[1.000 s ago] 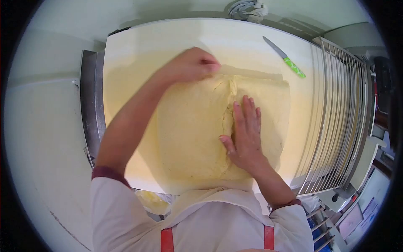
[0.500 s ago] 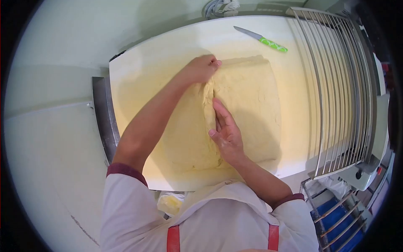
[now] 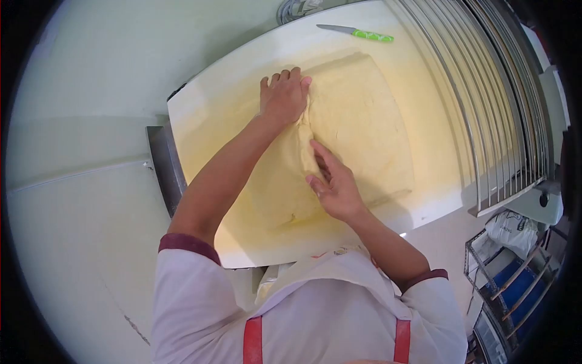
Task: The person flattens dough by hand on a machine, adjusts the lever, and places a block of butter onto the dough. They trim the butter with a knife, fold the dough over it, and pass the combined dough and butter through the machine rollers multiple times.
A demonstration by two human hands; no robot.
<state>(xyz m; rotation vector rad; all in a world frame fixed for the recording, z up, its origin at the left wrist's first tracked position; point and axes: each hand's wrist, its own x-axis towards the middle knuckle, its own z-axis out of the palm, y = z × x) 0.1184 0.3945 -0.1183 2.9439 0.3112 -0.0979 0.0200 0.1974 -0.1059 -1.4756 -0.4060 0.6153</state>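
Note:
A wide, pale yellow sheet of dough [image 3: 364,127] lies on the white board, with a raised, pinched seam running down its middle. My left hand [image 3: 285,97] rests over the far end of that seam, its fingers stretched out and spread on the dough and the thumb along the fold. Lower down, my right hand [image 3: 336,185] has its thumb and fingers closed on the seam from the right side. The fingertips of the right hand are partly hidden.
Beyond the dough lies a knife [image 3: 357,33] with a green patterned handle. Metal wire racks [image 3: 467,91] stand along the right of the white board [image 3: 436,203]. A metal ledge [image 3: 165,164] borders the left side, and a wire shelf [image 3: 515,285] stands at lower right.
My left hand has gone from curled fingers at the seam's far end to spread fingers on the dough. The right hand stays at the seam. The whole view has tilted slightly.

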